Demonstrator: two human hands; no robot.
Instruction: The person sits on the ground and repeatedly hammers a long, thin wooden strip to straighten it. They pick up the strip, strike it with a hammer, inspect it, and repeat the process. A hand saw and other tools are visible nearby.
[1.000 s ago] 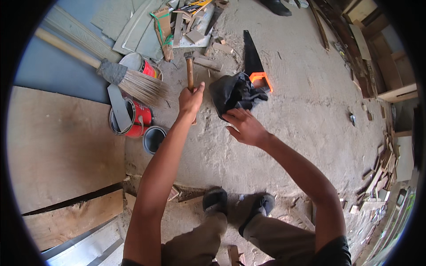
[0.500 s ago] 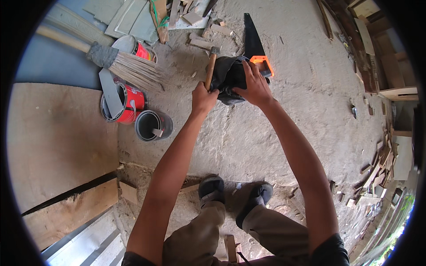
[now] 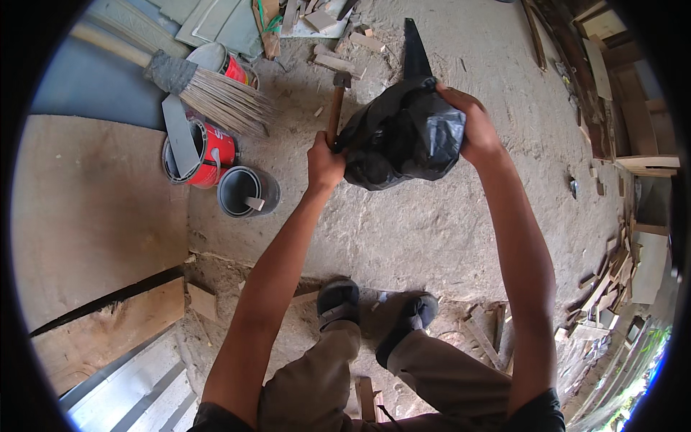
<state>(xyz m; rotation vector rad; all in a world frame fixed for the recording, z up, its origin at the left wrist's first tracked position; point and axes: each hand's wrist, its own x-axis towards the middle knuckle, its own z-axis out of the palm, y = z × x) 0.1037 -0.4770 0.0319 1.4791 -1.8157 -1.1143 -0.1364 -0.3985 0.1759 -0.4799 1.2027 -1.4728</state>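
A black plastic bag [image 3: 410,133] is spread between my two hands above the floor, its mouth gaping toward me. My left hand [image 3: 325,164] is closed around the wooden handle of a hammer [image 3: 337,108], head pointing away, and also grips the bag's left edge. My right hand [image 3: 476,128] is closed on the bag's right rim, fingers partly hidden behind it. Past the bag, the dark blade of a handsaw [image 3: 415,49] shows on the floor; the bag covers its handle. What lies inside the bag, if anything, I cannot make out.
To the left stand a red paint can [image 3: 216,147] and a grey can [image 3: 248,193], with a straw broom [image 3: 223,101] beyond them. A plywood sheet [image 3: 101,216] fills the left side. Wood scraps [image 3: 608,288] are piled at the right; more offcuts [image 3: 367,42] lie at the far side.
My right hand has moved right and shifted its hold to the bag's rim. The bag has widened and now hides the saw's orange handle. My left hand still holds the hammer.
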